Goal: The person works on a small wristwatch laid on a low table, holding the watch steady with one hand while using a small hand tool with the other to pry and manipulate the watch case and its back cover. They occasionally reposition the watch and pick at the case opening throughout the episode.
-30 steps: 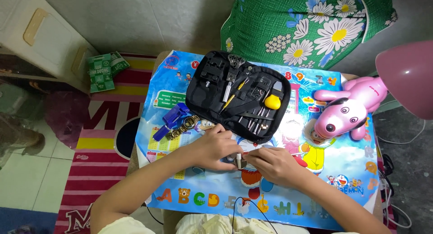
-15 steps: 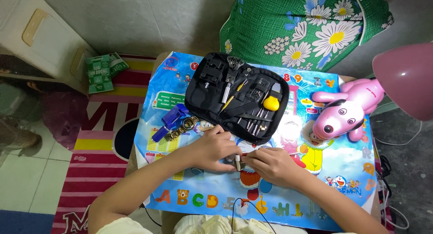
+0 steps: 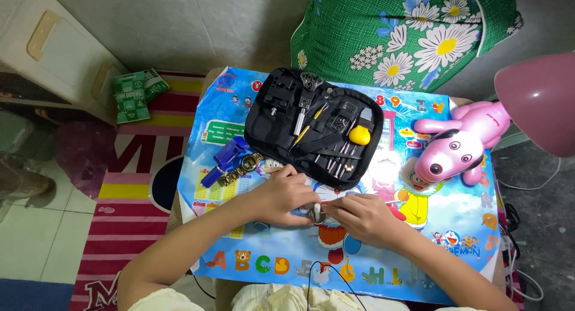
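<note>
My grip is a two-handed pinch: my left hand (image 3: pixel 286 198) and my right hand (image 3: pixel 365 218) meet fingertip to fingertip over a small metal piece (image 3: pixel 317 212), likely a watch part, which both hands clasp just above the counter (image 3: pixel 455 227) with its bright cartoon alphabet mat. The fingers of both hands are curled in tight around it, so very little of the piece shows, and I cannot tell exactly what it is.

Compared with the view a second ago, almost nothing has shifted: my hands sit in the same spot below the open black tool case (image 3: pixel 314 128), still closed on the same piece. That steadiness reads to me as fine, slow work in hand and not a move to another place.

Left of my left hand lie a gold-toned wristwatch (image 3: pixel 239 170) and a blue plastic tool (image 3: pixel 224 160), touching each other, untouched by me. A yellow-handled tool (image 3: pixel 359 134) rests in the case. The pink dog-shaped lamp (image 3: pixel 458 146) stands well off to my right.
</note>
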